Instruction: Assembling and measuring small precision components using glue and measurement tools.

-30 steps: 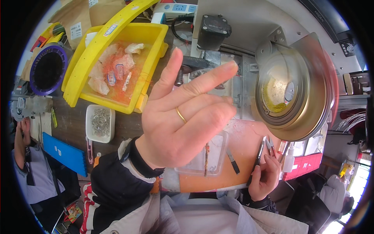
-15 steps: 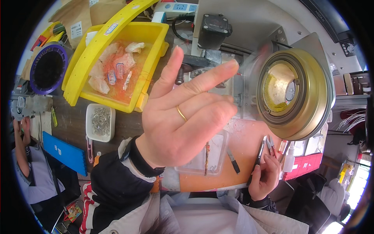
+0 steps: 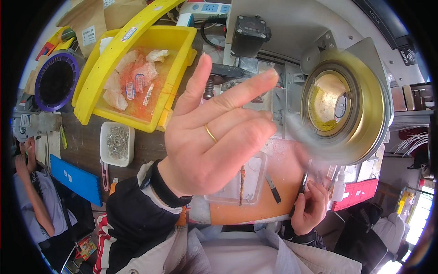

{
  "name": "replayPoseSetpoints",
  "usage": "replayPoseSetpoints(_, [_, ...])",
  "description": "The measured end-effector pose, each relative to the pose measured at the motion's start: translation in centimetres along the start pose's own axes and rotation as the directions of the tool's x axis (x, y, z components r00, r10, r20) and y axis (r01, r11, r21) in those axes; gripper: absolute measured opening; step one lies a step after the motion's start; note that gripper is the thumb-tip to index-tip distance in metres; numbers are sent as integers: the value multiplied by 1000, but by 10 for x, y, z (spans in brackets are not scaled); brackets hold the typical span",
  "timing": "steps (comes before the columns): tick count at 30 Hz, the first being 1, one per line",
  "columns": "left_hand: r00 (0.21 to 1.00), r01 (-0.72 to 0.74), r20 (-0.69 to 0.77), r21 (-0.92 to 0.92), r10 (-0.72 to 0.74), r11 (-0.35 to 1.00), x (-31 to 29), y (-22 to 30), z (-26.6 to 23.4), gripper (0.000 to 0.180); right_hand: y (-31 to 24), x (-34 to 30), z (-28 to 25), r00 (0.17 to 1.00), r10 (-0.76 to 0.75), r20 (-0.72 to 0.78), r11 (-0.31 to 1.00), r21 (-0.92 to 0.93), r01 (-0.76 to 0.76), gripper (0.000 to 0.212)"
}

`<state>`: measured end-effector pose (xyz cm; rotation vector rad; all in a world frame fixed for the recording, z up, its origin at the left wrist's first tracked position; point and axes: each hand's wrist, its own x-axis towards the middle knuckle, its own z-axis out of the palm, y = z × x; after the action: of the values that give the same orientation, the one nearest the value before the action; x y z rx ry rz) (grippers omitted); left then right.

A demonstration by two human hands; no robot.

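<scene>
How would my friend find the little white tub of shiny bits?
Find the big yellow bin at the upper left. Just below it, left of the person's left hand, sits a small white tub. Unlike the flat blue panel nearby, it holds silvery metal bits.

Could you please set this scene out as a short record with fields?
Left hand: back toward the camera, wearing a gold ring; palm hidden
Right hand: at a dark slim tool; grip unclear
Left side: yellow basket holding crumpled pale wrapping; white dish of small metal pieces
Right side: gold-coloured round machine part; white bottle
</scene>
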<state>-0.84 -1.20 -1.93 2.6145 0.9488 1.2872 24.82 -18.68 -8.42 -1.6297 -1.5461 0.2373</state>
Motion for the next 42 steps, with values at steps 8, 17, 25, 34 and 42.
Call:
replayPoseSetpoints(8, [1000, -1, 7, 1, 1, 1000, 0, 0, -1, 15, 0, -1, 0, 1000, -1, -2, 1000, -15, 1, 34])
replayPoseSetpoints(17, [1000, -2, 12, 6, 2, 1000, -1, 0, 0, 15, -3, 1, 0, 1000, 2, 6, 999, -33, -2, 32])
replayPoseSetpoints(25, [1000, -2, 8, 5, 2, 1000, -1, -2, 0, 17, -3, 2, 1, 1000, 4, 9, 1000, -30, -4, 30])
replayPoseSetpoints(34, [999, -34, 28, 56, 33, 998, 2, -2, 4, 15, -1, 2, 1, 999, -34, -19, 998, -49, 33, 26])
replayPoseSetpoints(42, [992, -74, -92, 170, 90, 983, 3, -3, 8, 10, -7, 7, -2, 996, -62, -68, 998, -5, 62, 37])
